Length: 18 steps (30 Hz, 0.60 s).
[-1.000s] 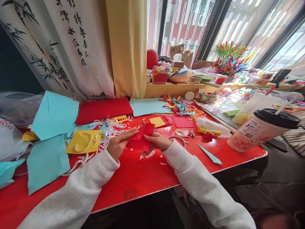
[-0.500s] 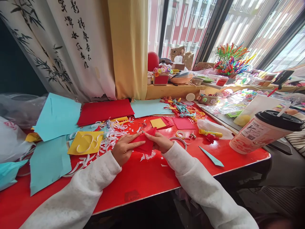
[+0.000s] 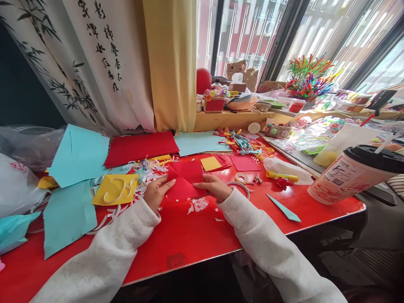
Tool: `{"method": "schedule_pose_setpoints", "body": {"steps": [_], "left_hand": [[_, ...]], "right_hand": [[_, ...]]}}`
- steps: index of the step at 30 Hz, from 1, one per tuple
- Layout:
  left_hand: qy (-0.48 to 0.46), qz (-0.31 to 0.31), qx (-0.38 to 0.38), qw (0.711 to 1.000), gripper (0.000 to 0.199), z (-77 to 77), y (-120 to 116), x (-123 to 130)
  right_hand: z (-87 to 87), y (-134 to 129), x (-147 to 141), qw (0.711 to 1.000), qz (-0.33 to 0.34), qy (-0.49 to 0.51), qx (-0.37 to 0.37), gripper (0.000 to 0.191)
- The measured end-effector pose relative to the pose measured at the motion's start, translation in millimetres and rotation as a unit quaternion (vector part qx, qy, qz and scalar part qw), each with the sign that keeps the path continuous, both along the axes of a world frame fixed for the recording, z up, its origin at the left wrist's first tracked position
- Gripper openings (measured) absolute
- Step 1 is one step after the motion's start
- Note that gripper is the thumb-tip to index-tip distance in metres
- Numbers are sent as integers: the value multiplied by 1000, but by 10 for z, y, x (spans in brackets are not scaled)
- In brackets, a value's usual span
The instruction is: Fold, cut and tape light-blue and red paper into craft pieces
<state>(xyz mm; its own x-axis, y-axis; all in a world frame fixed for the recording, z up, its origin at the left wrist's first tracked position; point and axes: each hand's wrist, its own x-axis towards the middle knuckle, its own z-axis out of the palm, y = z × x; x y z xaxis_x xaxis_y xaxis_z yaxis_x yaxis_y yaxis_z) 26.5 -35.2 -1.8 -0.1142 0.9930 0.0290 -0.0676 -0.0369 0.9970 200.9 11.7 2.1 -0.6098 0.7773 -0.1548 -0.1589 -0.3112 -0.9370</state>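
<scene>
A square of red paper (image 3: pixel 185 179) with crease lines is spread flat between my hands, above the red table. My left hand (image 3: pixel 158 191) pinches its left edge, thumb on top. On the other side, my right hand (image 3: pixel 214 188) grips the right edge, also with the thumb on top. Just behind the paper are a small yellow square (image 3: pixel 211 163) and more red squares (image 3: pixel 246 163). To the right of my right hand lie a roll of tape (image 3: pixel 241 178) and a larger tape ring (image 3: pixel 248 191).
On the left are light blue sheets (image 3: pixel 71 219), a yellow square (image 3: pixel 115 189) and white paper strips. A red stack (image 3: pixel 142 149) lies at the back. A yellow glue tube (image 3: pixel 282 176), a blue paper piece (image 3: pixel 283 207) and a drink cup (image 3: pixel 350 174) are on the right.
The red paper was folded and partly covered by my fingers; now it is opened out into a flat square. My hands have moved apart to its two side edges.
</scene>
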Motion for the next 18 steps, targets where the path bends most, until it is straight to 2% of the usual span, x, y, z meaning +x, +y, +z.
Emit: {"method": "schedule_pose_setpoints", "body": {"steps": [4, 7, 11, 13, 15, 18], "left_hand": [[-62, -15, -23, 998, 15, 9, -10, 22], [-50, 6, -23, 998, 20, 27, -37, 48], [-80, 31, 35, 996, 31, 90, -73, 87], [-135, 20, 45, 990, 34, 130, -81, 91], [-188, -3, 25, 982, 34, 162, -82, 81], [-219, -53, 1, 974, 36, 182, -80, 61]], "right_hand": [[-11, 37, 9, 999, -25, -18, 34, 21], [-23, 38, 10, 996, -11, -52, 65, 20], [-49, 30, 2, 994, 11, -63, 84, 22], [-65, 35, 0, 994, -2, -72, 87, 24], [-76, 43, 1, 993, -32, -71, 87, 26], [-74, 45, 3, 994, -64, -31, 80, 29]]}}
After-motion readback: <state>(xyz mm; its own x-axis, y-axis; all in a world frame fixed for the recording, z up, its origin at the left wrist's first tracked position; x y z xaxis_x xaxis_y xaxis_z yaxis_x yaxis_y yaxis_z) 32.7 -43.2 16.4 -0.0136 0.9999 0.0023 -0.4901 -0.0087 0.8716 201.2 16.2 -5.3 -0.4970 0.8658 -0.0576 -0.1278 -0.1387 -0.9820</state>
